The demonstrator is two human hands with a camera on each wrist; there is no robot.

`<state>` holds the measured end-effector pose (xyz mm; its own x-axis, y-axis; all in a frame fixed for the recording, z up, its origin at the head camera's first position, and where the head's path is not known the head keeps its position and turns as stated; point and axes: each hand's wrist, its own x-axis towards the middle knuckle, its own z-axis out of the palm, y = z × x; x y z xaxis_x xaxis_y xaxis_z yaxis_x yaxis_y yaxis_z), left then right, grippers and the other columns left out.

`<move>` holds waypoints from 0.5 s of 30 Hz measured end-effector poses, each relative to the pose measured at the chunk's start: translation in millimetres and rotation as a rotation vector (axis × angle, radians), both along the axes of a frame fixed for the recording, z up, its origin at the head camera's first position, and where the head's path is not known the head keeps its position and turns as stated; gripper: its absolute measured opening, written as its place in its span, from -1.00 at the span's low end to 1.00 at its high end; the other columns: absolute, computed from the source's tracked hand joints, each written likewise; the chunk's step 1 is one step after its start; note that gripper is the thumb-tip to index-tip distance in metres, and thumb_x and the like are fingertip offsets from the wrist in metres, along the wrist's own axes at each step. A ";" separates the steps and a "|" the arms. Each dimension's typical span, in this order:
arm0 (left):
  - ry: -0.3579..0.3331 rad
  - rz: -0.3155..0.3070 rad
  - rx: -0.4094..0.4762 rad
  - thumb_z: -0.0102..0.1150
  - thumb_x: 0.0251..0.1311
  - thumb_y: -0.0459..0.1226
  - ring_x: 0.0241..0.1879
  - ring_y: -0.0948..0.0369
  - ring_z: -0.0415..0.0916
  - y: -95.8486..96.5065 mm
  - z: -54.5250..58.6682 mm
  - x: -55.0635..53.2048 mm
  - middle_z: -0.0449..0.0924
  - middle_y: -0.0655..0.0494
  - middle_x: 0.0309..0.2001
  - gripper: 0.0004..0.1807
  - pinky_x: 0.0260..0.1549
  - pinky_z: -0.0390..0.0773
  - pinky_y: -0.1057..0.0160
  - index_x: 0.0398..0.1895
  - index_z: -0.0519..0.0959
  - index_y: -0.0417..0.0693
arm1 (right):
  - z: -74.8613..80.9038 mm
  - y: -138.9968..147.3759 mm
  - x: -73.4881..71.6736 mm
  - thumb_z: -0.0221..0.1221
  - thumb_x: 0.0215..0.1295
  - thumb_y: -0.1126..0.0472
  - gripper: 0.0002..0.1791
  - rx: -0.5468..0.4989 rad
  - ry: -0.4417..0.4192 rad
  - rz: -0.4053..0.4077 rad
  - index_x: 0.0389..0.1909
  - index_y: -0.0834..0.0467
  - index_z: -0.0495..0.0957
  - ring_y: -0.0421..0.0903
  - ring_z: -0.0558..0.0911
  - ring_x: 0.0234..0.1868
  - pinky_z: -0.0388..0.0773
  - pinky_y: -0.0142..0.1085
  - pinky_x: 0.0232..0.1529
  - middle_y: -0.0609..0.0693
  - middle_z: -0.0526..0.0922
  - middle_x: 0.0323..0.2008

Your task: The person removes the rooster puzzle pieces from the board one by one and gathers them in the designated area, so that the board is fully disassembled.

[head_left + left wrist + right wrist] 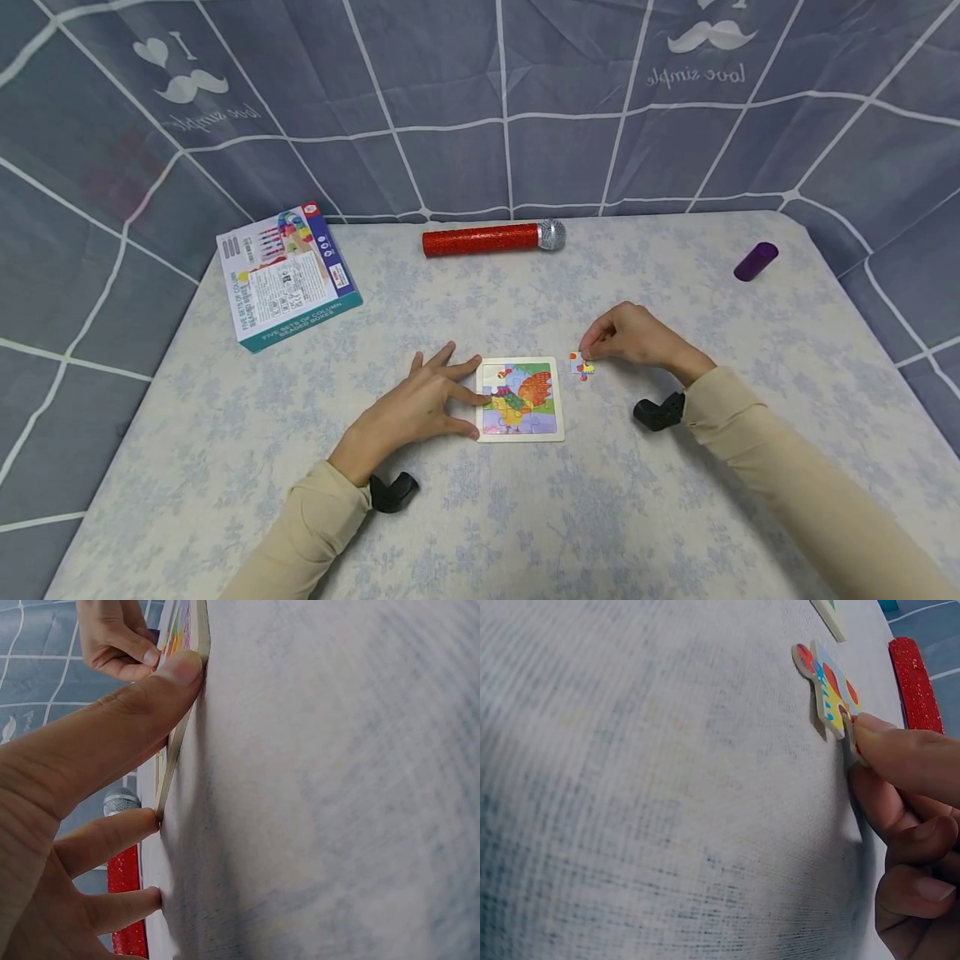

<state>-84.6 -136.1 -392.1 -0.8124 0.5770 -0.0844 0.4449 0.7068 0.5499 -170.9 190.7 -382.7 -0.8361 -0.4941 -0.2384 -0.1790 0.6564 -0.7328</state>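
Observation:
A small square jigsaw puzzle [536,422] with a pale frame lies on the table, showing a colourful bird with an orange tail. Spread along its left side is my left hand [423,398]; the thumb rests at the near corner and one finger reaches over onto the picture. In the left wrist view the thumb [180,669] presses the frame's edge. Just right of the puzzle, my right hand [633,335] pinches a jigsaw piece [577,364] between thumb and finger. This piece [829,684] has red, yellow and blue printing and is held close over the cloth.
Behind the puzzle lies a red glittery microphone [480,240] with a silver head. A bead-set box [288,275] sits at the back left, and a purple cylinder [756,262] at the back right. Grey checked curtains [450,167] border the patterned tablecloth [525,525].

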 end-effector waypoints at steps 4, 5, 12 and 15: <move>-0.001 -0.001 0.005 0.57 -0.16 -0.08 0.49 -0.23 -0.17 0.0 -0.3 0.1 0.29 -0.03 0.40 -0.49 0.24 -0.18 -0.48 -0.03 0.74 0.10 | 0.8 -1.6 0.8 0.37 0.15 0.31 -0.96 0.014 0.030 0.001 -0.37 0.20 0.75 -0.14 0.47 -0.39 0.40 -0.32 -0.32 -0.06 0.73 -0.43; -0.001 -0.002 0.007 0.57 -0.16 -0.08 0.49 -0.23 -0.17 0.0 -0.3 0.1 0.29 -0.03 0.40 -0.49 0.24 -0.18 -0.49 -0.03 0.74 0.10 | 1.0 -2.1 1.1 0.37 0.14 0.31 -0.96 0.021 0.037 0.000 -0.38 0.20 0.76 -0.15 0.47 -0.39 0.41 -0.31 -0.32 -0.06 0.73 -0.44; -0.005 0.001 0.004 0.57 -0.16 -0.08 0.49 -0.22 -0.18 0.4 1.1 0.4 0.28 -0.02 0.41 -0.49 0.25 -0.18 -0.47 -0.02 0.74 0.10 | 2.1 -3.6 2.0 0.38 0.14 0.29 -0.96 0.054 0.056 0.000 -0.38 0.18 0.76 -0.17 0.48 -0.41 0.41 -0.31 -0.32 -0.09 0.73 -0.46; -0.005 0.002 0.006 0.57 -0.16 -0.08 0.50 -0.22 -0.18 0.4 1.5 0.4 0.28 -0.02 0.41 -0.49 0.25 -0.18 -0.47 -0.02 0.73 0.10 | 3.6 -3.0 1.6 0.37 0.16 0.31 -0.96 0.054 0.049 0.012 -0.38 0.19 0.76 -0.16 0.48 -0.41 0.41 -0.31 -0.33 -0.08 0.73 -0.45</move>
